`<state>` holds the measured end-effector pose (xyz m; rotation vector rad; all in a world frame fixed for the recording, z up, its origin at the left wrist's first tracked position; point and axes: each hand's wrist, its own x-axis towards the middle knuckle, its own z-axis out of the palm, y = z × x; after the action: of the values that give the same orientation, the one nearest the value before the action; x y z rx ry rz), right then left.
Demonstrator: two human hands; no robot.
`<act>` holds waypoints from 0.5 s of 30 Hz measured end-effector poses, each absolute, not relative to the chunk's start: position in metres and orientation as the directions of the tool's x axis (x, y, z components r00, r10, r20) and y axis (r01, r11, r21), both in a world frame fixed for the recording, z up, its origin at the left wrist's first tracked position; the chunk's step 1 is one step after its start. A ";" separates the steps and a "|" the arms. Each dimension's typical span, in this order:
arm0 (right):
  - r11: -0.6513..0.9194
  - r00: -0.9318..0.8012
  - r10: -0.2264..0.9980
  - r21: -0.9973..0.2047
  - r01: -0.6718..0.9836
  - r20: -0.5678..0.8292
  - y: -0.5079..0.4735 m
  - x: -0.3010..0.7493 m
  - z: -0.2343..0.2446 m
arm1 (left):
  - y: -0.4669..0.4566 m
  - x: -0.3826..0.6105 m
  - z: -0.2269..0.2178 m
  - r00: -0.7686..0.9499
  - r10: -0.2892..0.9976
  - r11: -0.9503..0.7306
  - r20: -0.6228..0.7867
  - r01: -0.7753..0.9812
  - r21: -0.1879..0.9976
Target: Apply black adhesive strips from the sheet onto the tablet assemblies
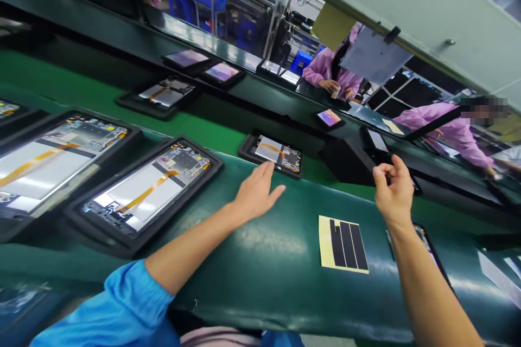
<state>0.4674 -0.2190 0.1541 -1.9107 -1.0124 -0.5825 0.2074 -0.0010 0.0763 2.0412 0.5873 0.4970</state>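
My left hand (257, 191) reaches over the green bench with its fingers stretched out and holds nothing. Its fingertips are close to an opened tablet (271, 147) in a black foam tray, with an orange ribbon cable and circuit board showing; whether they touch it I cannot tell. My right hand (394, 190) is closed, thumb and fingers pinched at the edge of a tilted black tray (345, 154). Between my arms lies a yellow backing sheet (325, 244) with black adhesive strips. Partly behind my right forearm is another device (427, 244).
Opened tablets in black trays (152, 187) stand at the left of the bench. Beyond it, a green conveyor (220, 133) carries another open tablet (163, 95). Lit tablets (223, 72) rest on the far ledge. Co-workers in pink (325, 68) sit opposite. A pale beam (407, 21) hangs overhead.
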 end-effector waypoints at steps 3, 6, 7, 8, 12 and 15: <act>-0.275 0.559 0.439 -0.487 0.829 0.703 -0.221 0.415 0.148 | -0.042 0.207 0.069 0.868 0.495 -0.150 0.027 0.055 0.987; -0.281 0.531 0.524 -0.453 0.846 0.666 -0.216 0.351 0.134 | -0.074 0.207 0.069 0.897 0.441 0.135 -0.012 -0.053 0.989; -0.273 0.501 0.561 -0.424 0.863 0.658 -0.214 0.329 0.127 | -0.082 0.208 0.070 0.891 0.453 0.244 -0.034 -0.087 0.966; -0.247 0.461 0.599 -0.396 0.884 0.655 -0.212 0.308 0.121 | -0.087 0.208 0.073 0.875 0.479 0.350 -0.069 -0.118 0.929; -0.088 0.292 0.725 -0.337 0.937 0.623 -0.212 0.245 0.099 | -0.099 0.185 0.075 0.752 0.605 0.567 -0.261 -0.177 0.805; 0.088 0.160 0.766 -0.348 0.934 0.623 -0.223 0.225 0.096 | -0.105 0.133 0.062 0.671 0.646 0.589 -0.364 -0.134 0.797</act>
<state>0.2246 -0.2227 0.0959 -1.7078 -1.6377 -0.2910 0.1328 -0.1054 0.0620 0.8227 0.7011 0.4999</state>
